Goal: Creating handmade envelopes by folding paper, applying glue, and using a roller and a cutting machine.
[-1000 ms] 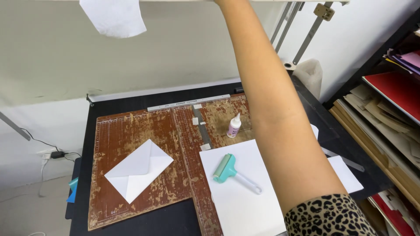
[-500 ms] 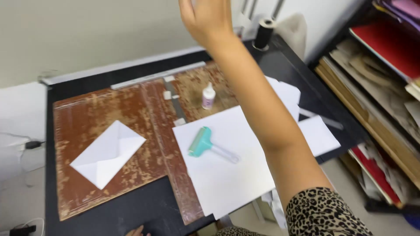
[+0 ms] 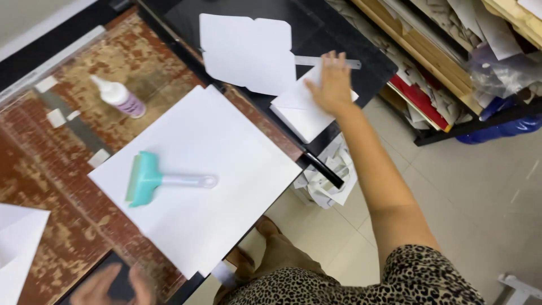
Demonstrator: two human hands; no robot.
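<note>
- The right hand (image 3: 333, 85) lies flat, fingers spread, palm down on a small stack of white folded sheets (image 3: 302, 116). It presses on the stack and grips nothing.
- The stack sits at the near edge of the black surface (image 3: 339, 34), just right of the large white sheet (image 3: 197, 169). One corner reaches the edge, above crumpled paper scraps (image 3: 330, 175) below.
- The left hand (image 3: 113, 285) is blurred at the bottom of the frame, beside the near corner of the large white sheet. Whether it is open or closed cannot be told.
- A teal roller (image 3: 148, 179) rests on the large white sheet, apart from both hands. A glue bottle (image 3: 119, 97) lies on its side beyond the sheet's far edge.
- A die-cut white card (image 3: 248, 51) lies beyond the stack; a clear ruler (image 3: 324, 61) runs under the fingers of the right hand.
- Risk, judged: a sideways push could slide the stack off the edge, as it is near the drop.
- Risk, judged: the tipped bottle could leak onto the worn brown board (image 3: 73, 147) if its cap is loose.
</note>
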